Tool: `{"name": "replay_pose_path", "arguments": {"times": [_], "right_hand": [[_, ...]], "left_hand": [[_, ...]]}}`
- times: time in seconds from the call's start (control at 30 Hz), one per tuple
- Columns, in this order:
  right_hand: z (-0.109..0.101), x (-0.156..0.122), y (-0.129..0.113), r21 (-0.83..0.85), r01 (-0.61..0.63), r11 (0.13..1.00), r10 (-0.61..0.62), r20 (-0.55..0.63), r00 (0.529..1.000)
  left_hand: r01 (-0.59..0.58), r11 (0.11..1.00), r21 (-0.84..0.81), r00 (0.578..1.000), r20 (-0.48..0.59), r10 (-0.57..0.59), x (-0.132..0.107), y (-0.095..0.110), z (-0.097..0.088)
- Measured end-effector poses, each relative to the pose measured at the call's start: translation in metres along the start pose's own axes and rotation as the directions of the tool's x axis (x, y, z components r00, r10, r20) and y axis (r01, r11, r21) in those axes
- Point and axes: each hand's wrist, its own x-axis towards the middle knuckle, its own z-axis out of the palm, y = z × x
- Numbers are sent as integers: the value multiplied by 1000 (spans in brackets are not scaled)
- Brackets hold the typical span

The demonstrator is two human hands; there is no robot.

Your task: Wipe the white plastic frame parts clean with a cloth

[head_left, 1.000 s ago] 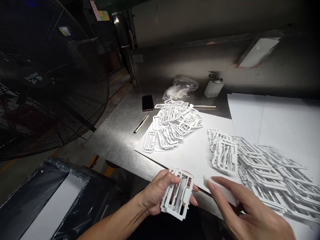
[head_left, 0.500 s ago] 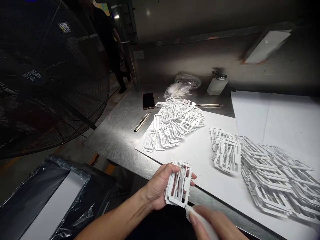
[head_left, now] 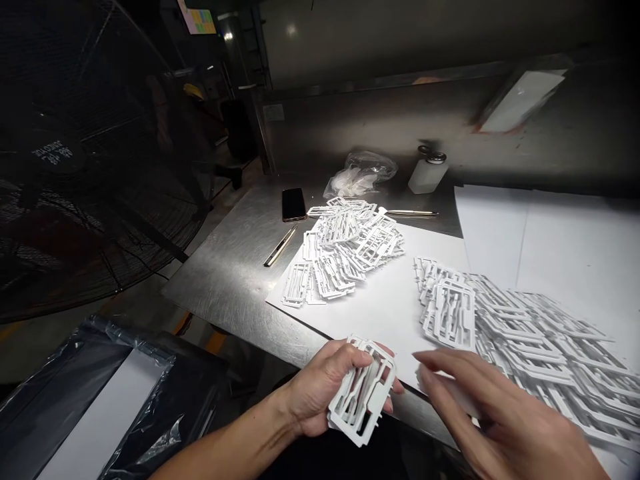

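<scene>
In my left hand [head_left: 320, 390] is a small stack of white plastic frames [head_left: 363, 393] with slats inside, the thumb pressing on top and fingertips showing at the far side. My right hand [head_left: 500, 407] is to the right of the stack and apart from it. Its fingers curl around a white object [head_left: 463, 397], mostly hidden, whose kind I cannot make out. Beyond my right hand lies a loose pile of similar frames [head_left: 453, 313], on the white sheet [head_left: 385, 293].
Another pile of frames [head_left: 345, 247] lies farther back. Near it are a phone [head_left: 293, 204], a gold pen-like tool [head_left: 281, 245], a second slim tool [head_left: 413, 213], a clear plastic bag [head_left: 365, 173] and a white bottle [head_left: 429, 175]. At left stand a large fan [head_left: 100, 160] and a dark plastic-wrapped box [head_left: 75, 380].
My right hand has moved right and up from the lower edge of the held frames toward the right pile. My left hand has tilted the stack slightly. A person in the background has moved left.
</scene>
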Motion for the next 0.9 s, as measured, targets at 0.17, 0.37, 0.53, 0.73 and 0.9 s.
{"name": "replay_pose_path", "arguments": {"times": [0.17, 0.37, 0.53, 0.73, 0.9], "right_hand": [[-2, 20, 2, 69, 128, 989, -142, 269, 953], [-6, 24, 2, 61, 217, 974, -224, 375, 900], [-5, 24, 1, -45, 333, 942, -294, 373, 880], [4, 13, -3, -128, 360, 924, -295, 359, 885], [2, -3, 19, -185, 81, 979, -4, 383, 924]], "left_hand": [[65, 986, 155, 997, 38, -72, -6, 2, 5], [126, 963, 240, 990, 27, -136, -8, 8, 9], [145, 946, 289, 987, 27, -159, -6, 8, 8], [162, 935, 314, 984, 17, -177, -5, 6, 8], [205, 966, 159, 976, 46, -215, -2, 6, 3]]}}
